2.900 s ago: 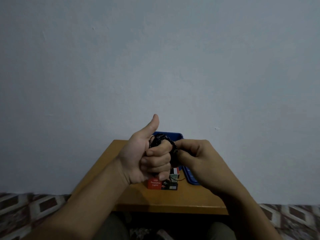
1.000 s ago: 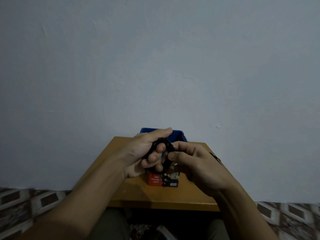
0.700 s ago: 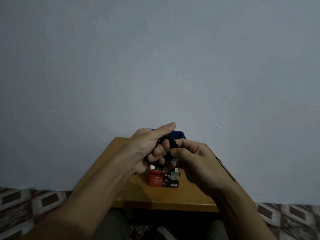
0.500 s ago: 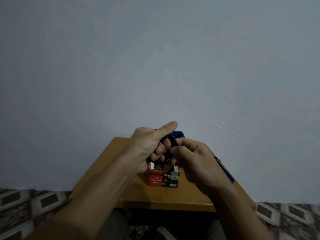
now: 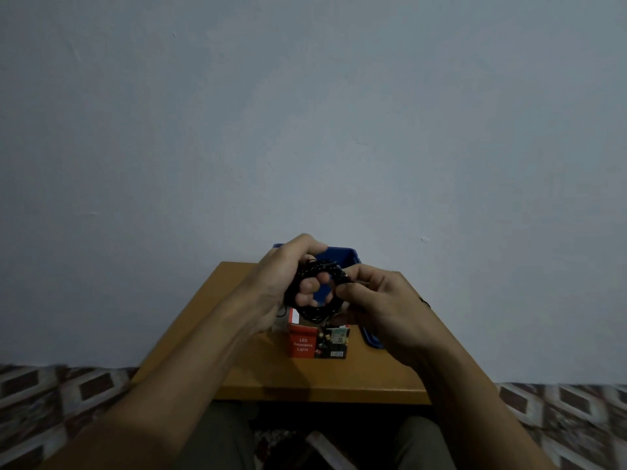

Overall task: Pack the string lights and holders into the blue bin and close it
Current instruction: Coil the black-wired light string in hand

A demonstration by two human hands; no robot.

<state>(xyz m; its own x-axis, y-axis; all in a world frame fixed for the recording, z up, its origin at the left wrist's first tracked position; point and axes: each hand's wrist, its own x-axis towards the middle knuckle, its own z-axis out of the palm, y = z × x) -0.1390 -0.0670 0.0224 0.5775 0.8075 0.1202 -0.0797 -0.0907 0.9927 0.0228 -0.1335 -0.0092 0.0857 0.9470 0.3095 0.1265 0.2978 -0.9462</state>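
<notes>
Nearest, the person's knees in dull olive trousers (image 5: 217, 435) sit tucked under the front edge of a small wooden tabletop (image 5: 271, 378). Patterned brown-and-white floor (image 5: 68, 391) shows on either side. Both bare forearms reach forward over the wood and meet above its middle.

On the tabletop under the hands stands a small cardboard box (image 5: 303, 344). Its front is red on the left, lettered "LED Decorative Lights", with a dark picture panel on the right. Just to the right of the box, a rounded corner of a blue lid (image 5: 371, 339) lies flat, mostly hidden behind the right wrist.

Above the box, held clear of the wood, is the coil of black string lights (image 5: 319, 312), wound into a loose ring. The left hand (image 5: 278, 283) grips it, with the fingers (image 5: 307, 286) curled through the middle of the ring and the thumb folded over the top. The right hand (image 5: 386, 310) pinches the ring's right side between thumb and forefinger, its other fingers bent beneath. The two hands are close together, joined by the coil.

Behind the hands, at the far edge of the tabletop, the blue bin (image 5: 344, 257) stands against the wall. Only its rim and part of its inner side are visible, and what it holds cannot be seen from here. Beyond it rises a plain pale grey-blue wall (image 5: 305, 113).
</notes>
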